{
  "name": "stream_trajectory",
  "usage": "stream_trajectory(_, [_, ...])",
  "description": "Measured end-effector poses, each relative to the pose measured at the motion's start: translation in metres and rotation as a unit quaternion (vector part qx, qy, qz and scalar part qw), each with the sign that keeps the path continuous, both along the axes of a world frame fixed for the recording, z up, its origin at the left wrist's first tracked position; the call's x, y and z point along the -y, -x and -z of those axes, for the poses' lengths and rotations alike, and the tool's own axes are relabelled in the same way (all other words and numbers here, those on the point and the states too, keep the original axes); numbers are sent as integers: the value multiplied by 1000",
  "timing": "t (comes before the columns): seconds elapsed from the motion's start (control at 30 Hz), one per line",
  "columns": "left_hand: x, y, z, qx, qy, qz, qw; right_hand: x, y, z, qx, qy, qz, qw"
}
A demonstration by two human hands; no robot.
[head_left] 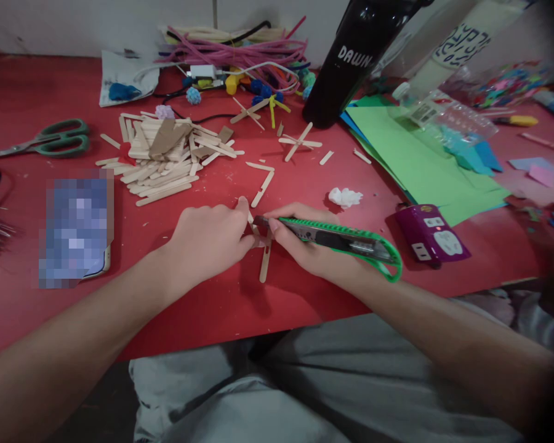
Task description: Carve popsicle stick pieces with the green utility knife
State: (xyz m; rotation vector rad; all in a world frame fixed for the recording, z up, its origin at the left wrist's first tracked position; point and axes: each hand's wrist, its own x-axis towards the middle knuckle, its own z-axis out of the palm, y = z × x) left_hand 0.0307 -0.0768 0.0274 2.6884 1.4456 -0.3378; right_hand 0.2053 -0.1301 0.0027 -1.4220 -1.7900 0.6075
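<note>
My right hand grips a green box cutter, its blade end pointing left toward a wooden craft stick on the red table. That stick has a small slot or cut near its upper part. With bent fingers, my left hand pinches the stick's upper end, where the pieces partly hide under the fingertips. Just beyond the hands lie broken craft stick pieces. Crossed sticks rest farther back.
A pile of craft sticks lies at back left, near green-handled scissors and a phone. A black tumbler, green paper sheets, crumpled tissue and a purple power adapter occupy the right.
</note>
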Motion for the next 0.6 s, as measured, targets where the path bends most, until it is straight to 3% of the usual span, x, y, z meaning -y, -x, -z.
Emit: stream_trajectory(0.6, [-2, 0, -1, 4, 15, -5, 1000, -3, -2, 5, -9, -6, 9, 1000])
